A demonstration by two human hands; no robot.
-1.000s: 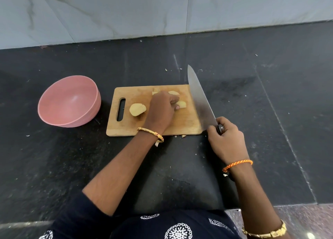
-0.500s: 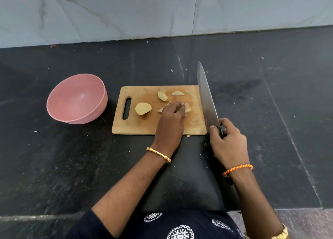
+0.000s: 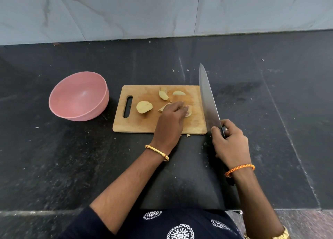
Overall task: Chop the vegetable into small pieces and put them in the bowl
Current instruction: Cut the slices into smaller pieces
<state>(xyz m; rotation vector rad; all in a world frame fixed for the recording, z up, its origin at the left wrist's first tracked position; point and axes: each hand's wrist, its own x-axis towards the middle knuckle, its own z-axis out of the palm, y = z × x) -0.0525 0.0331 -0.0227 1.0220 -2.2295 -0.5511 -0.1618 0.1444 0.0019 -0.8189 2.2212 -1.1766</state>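
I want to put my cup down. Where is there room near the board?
The black counter right of the knife is bare, and so is the strip behind the cutting board. Left is taken by the pink bowl. The board is crowded with potato pieces and the left hand.

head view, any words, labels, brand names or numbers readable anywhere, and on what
None can be read.
The knife blade shows no legible brand mark.
The pink bowl and the wooden cutting board carry no text.
The dark garment bears only white round ornaments, no letters.
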